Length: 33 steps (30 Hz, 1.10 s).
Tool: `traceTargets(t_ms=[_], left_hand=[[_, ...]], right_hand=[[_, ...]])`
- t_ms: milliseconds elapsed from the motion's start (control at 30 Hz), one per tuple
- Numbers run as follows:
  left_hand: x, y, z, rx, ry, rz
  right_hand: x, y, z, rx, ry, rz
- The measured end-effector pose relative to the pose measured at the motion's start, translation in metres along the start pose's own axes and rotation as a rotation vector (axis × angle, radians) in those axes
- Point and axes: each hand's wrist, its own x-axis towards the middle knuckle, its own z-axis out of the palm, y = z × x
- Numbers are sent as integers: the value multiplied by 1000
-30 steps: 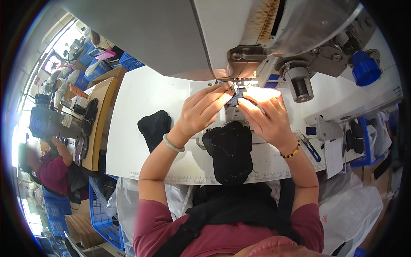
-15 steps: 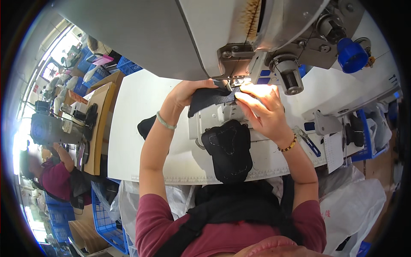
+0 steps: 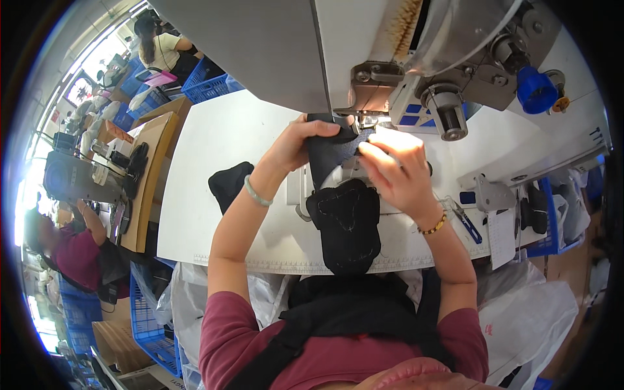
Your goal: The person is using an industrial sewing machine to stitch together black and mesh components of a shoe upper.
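Note:
At the needle area of a sewing machine (image 3: 377, 91) I hold a dark fabric piece (image 3: 327, 156) between both hands. My left hand (image 3: 304, 140) is closed on its left part, thumb on top, with the cloth hanging down below. The fingertips of my right hand (image 3: 398, 162) pinch its right edge, where a greyish textured side shows, close under the presser foot. Whether the cloth lies under the foot I cannot tell. Nearer to me, a stack of black stitched fabric pieces (image 3: 344, 224) rests at the table's front edge. Another black piece (image 3: 229, 185) lies beyond my left forearm.
On the right of the white table (image 3: 188, 214) lie a pair of thread snips (image 3: 442, 201) and a blue-handled cutter (image 3: 467, 224). Blue thread knob (image 3: 537, 90) and tension parts jut out at upper right. Blue baskets (image 3: 153, 325) and a co-worker in maroon (image 3: 78, 250) are at left.
My left hand has turned the fabric, so it now hangs downward and shows its greyish side near my right fingers. The view has shifted slightly; another person appears at upper left.

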Motion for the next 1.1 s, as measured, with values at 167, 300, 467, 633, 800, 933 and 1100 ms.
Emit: traceTargets(t_ms=[167,300,467,633,800,933,1100], left_hand=[[-17,-5,9,-139,57,6],[-25,-14,19,-186,93,108],[-25,-24,15,-250,140,96],[-31,-20,36,-227,224,161],[-36,-26,32,-237,280,132],[-40,-29,31,-269,257,94],[-42,-33,34,-235,275,134]], right_hand=[[-2,-18,8,-101,-67,-29],[-3,-12,4,-38,-6,-73],[-3,-8,1,-32,-27,-113],[-7,-6,-1,6,-25,-93],[-8,-4,-3,61,12,-133],[-11,5,-5,57,14,-153],[-8,8,-11,111,-27,-135]])
